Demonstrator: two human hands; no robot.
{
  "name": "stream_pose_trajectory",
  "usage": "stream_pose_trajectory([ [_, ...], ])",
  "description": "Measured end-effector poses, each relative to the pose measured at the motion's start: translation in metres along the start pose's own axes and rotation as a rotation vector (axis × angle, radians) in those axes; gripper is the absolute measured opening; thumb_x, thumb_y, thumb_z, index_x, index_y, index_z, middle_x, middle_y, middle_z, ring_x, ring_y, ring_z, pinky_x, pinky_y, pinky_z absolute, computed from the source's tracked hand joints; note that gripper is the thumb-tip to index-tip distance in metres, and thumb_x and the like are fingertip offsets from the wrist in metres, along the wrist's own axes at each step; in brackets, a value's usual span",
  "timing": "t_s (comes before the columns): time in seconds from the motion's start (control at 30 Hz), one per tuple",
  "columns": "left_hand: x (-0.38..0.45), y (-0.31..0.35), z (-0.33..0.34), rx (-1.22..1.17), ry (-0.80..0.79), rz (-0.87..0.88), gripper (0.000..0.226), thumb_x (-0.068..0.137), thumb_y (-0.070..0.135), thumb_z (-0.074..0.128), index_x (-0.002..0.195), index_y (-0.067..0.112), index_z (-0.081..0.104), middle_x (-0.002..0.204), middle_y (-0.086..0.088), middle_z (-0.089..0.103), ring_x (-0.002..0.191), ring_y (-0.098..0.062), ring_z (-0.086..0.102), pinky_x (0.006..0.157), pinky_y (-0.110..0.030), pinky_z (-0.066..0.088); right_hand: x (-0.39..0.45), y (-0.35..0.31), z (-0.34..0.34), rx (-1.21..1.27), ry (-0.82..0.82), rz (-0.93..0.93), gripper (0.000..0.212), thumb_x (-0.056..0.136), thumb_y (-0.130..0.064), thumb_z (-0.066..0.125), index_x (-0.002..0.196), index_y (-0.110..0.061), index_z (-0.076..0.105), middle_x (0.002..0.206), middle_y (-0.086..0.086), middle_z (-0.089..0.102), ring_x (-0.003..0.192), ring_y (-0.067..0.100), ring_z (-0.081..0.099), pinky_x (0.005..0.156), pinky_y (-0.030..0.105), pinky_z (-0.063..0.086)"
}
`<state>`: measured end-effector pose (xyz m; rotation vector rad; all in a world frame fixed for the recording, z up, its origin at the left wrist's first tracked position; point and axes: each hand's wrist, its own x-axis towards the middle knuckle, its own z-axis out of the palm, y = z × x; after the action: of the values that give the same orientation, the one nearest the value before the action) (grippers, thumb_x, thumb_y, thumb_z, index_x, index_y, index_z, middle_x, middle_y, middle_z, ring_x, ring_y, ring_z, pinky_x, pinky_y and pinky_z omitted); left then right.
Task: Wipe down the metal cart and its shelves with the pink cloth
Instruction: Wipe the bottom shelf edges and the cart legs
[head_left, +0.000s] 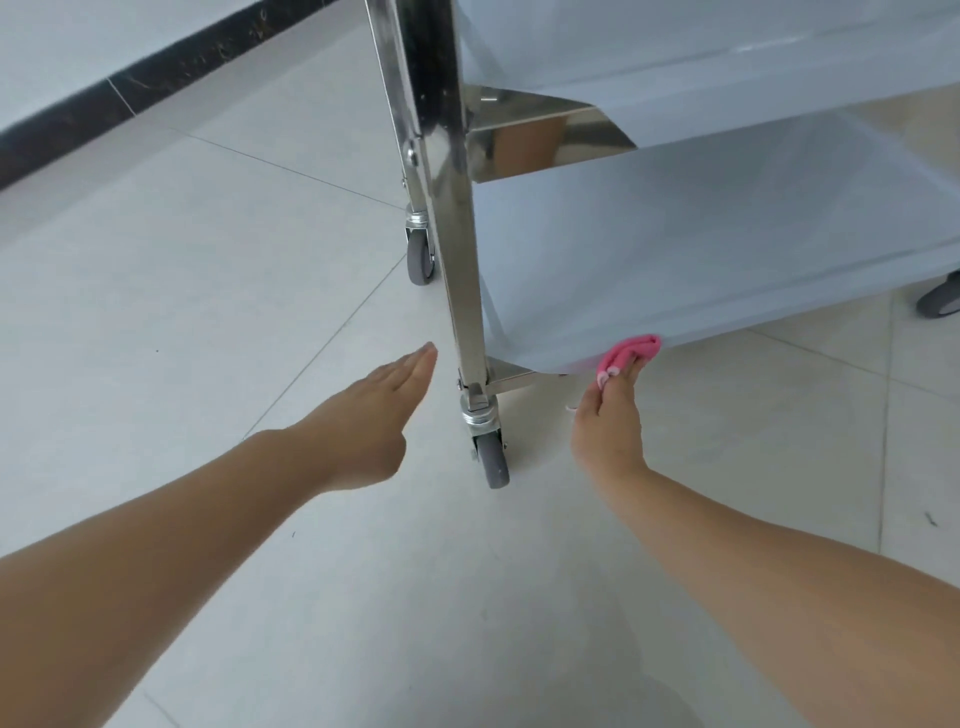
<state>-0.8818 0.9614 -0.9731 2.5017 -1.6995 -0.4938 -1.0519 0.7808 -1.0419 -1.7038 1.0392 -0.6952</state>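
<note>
The metal cart is cut off by the top and right edges. The right hand hides part of the pink cloth. The far-right caster is cropped; the fourth wheel is out of view.

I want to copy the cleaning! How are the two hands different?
The right hand pinches the pink cloth; the left hand holds nothing. The right hand's fingers are curled; the left hand's are straight and together. The right hand's cloth touches the lowest shelf edge; the left hand hovers beside the cart leg. Both reach forward over the tiled floor.
</note>
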Motion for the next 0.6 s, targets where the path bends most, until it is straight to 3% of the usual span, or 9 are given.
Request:
stream_pose_trajectory([
  [0.17,0.011,0.012,0.009,-0.066,-0.031,0.109,0.098,0.074,0.001,0.034,0.127,0.037,-0.041,0.141,0.024,-0.027,0.122,0.019,-0.024,0.096,-0.002,-0.015,-0.014,-0.005,0.021,0.024,-0.026,0.02,0.052,0.101,-0.011,0.028,0.148,-0.001,0.007,0.158,0.002,-0.015,0.136,0.028,0.037,0.104,0.047,0.041],
  [0.23,0.011,0.012,0.012,-0.093,-0.04,0.105,0.099,0.073,0.0,0.034,0.127,0.038,-0.039,0.141,0.024,-0.03,0.123,0.018,-0.025,0.097,-0.003,-0.013,-0.023,-0.007,0.033,0.016,-0.062,0.044,0.051,0.101,-0.011,0.028,0.147,-0.002,0.01,0.159,0.003,-0.009,0.132,0.03,0.042,0.104,0.043,0.04],
  [0.37,0.011,0.012,0.014,-0.117,-0.03,0.105,0.1,0.07,-0.002,0.033,0.138,0.033,-0.03,0.144,0.024,-0.025,0.129,0.014,-0.019,0.097,-0.001,-0.011,-0.046,-0.017,0.062,-0.022,-0.125,0.058,0.056,0.1,-0.01,0.029,0.15,-0.008,0.002,0.156,0.015,0.019,0.132,0.026,0.041,0.099,0.022,0.034],
  [0.43,0.011,0.01,0.012,-0.109,-0.027,0.111,0.097,0.07,-0.002,0.033,0.142,0.03,-0.024,0.144,0.024,-0.023,0.135,0.008,-0.014,0.095,0.002,-0.012,-0.055,-0.024,0.072,0.016,-0.174,0.056,0.059,0.099,-0.008,0.03,0.15,-0.01,0.0,0.151,0.018,0.028,0.129,0.027,0.045,0.105,0.03,0.037],
  [0.5,0.009,0.007,0.007,-0.063,-0.005,0.1,0.092,0.073,-0.001,0.033,0.146,0.029,-0.014,0.15,0.022,-0.015,0.14,0.0,-0.004,0.103,-0.003,-0.004,-0.057,-0.027,0.073,0.052,-0.181,0.094,0.057,0.1,-0.008,0.031,0.15,-0.011,0.005,0.146,0.014,0.038,0.125,0.026,0.049,0.102,0.037,0.041],
  [0.6,0.001,0.011,-0.002,0.058,-0.051,0.061,0.076,0.078,0.003,0.035,0.148,0.027,0.013,0.154,0.013,0.017,0.139,-0.013,0.024,0.109,-0.026,0.028,-0.055,-0.03,0.054,-0.043,-0.151,0.115,0.037,0.1,-0.015,0.032,0.136,-0.011,0.039,0.109,0.006,0.058,0.104,0.029,0.059,0.08,0.025,0.041],
])
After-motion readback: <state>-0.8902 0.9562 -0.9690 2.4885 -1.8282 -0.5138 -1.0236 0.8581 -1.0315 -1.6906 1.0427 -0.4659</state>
